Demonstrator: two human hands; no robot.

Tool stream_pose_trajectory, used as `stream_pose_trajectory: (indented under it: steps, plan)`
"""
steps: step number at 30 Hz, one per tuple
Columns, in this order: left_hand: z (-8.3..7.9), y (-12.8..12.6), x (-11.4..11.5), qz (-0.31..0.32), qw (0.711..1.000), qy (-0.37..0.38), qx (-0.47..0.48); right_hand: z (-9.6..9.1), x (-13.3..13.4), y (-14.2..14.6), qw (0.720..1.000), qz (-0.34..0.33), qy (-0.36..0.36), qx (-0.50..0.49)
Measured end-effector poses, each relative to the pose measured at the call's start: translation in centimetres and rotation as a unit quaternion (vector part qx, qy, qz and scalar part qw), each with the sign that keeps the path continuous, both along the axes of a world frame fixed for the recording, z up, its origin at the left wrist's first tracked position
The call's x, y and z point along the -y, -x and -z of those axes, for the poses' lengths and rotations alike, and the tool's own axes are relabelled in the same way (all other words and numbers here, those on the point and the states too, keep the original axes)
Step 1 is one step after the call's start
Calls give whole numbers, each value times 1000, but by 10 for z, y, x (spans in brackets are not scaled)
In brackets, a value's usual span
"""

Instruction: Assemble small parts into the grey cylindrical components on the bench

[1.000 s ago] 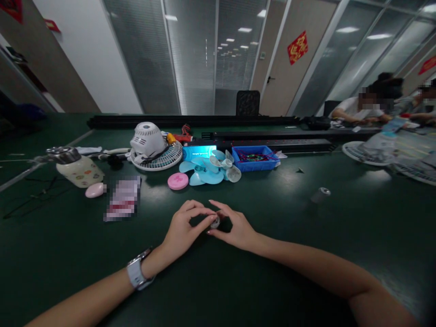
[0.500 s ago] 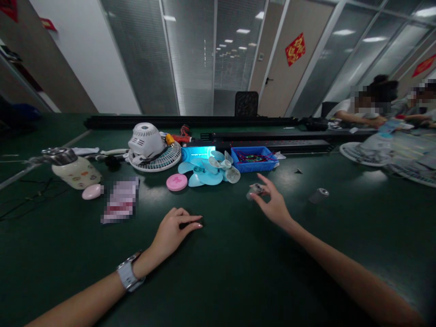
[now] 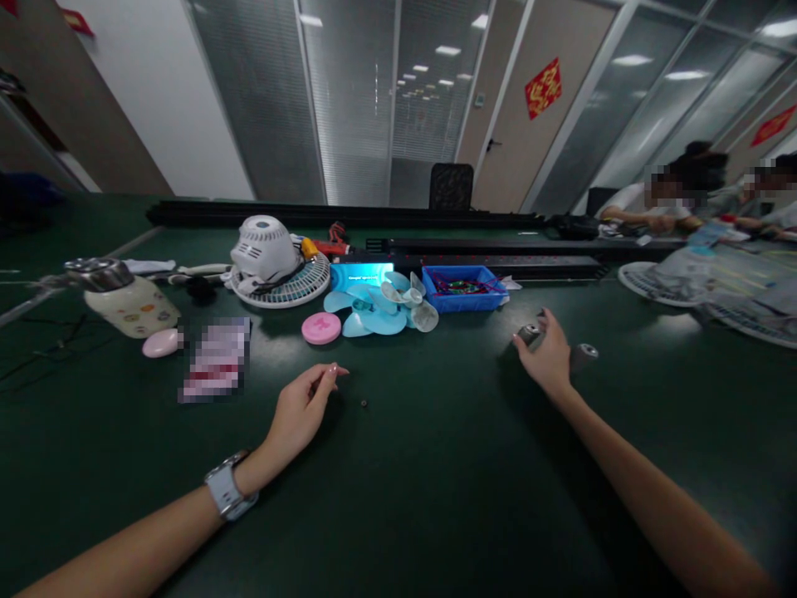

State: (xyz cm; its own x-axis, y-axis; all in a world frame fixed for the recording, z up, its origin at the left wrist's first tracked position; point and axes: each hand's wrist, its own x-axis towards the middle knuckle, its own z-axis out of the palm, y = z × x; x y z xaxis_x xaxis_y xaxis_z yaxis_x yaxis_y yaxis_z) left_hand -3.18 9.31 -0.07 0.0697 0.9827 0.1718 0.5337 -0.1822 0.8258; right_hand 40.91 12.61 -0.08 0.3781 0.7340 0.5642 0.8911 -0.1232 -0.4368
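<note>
My right hand (image 3: pixel 548 353) reaches out over the dark green table and pinches a small silvery cylindrical part (image 3: pixel 529 334) between its fingertips. A second grey cylinder (image 3: pixel 584 357) lies on the table just right of that hand. My left hand (image 3: pixel 303 409), with a pale watch on the wrist, hovers with fingers loosely curled and nothing visible in them. A tiny dark ring-like piece (image 3: pixel 364 404) lies on the table a little right of its fingertips.
Blue fan blades (image 3: pixel 379 306), a white fan motor on a grille (image 3: pixel 274 266), a pink disc (image 3: pixel 321 328), a blue parts bin (image 3: pixel 464 288), a patterned bottle (image 3: pixel 128 306) and a blurred card (image 3: pixel 215 359) sit farther back. Other people work at the far right.
My right hand carried the silvery part from the middle out to the right, beside the grey cylinder. My left hand lifted off the small dark piece, leaving it on the table.
</note>
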Motion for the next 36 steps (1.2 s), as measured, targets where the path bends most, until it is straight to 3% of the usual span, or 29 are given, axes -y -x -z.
stream_pose_trajectory:
  steps: [3,5,7,9,11,16,19,22,25,27,31,36]
  plan:
    - [2,0,-1,-16,999,0,43,-16,14,46,993,-81,-48,76]
    - [4,0,-1,-19,998,1,58,-22,23,90,970,-238,15,54]
    - [4,0,-1,-22,998,3,61,-22,28,134,903,-411,126,-2]
    - [3,0,0,-23,998,3,62,-17,27,172,836,-508,204,-41]
    - [1,-1,1,-21,998,0,61,-12,23,199,808,-540,229,-44]
    - [0,-2,2,-7,998,-3,55,-2,15,226,817,-535,215,-17]
    - [1,-1,1,-6,999,1,54,-4,17,213,833,-518,189,-41]
    - [1,-1,2,-5,999,4,51,-15,17,167,881,-454,111,-67]
    - [0,-2,2,-1,999,5,47,-28,10,96,951,-306,-1,-37]
    - [-1,-2,2,2,999,8,43,-33,4,47,980,-191,-52,-10]
    - [1,-2,1,3,999,13,41,-26,-5,-19,996,-55,-67,7]
    - [4,0,0,2,999,14,40,-12,-9,-36,1000,-13,-4,-16]
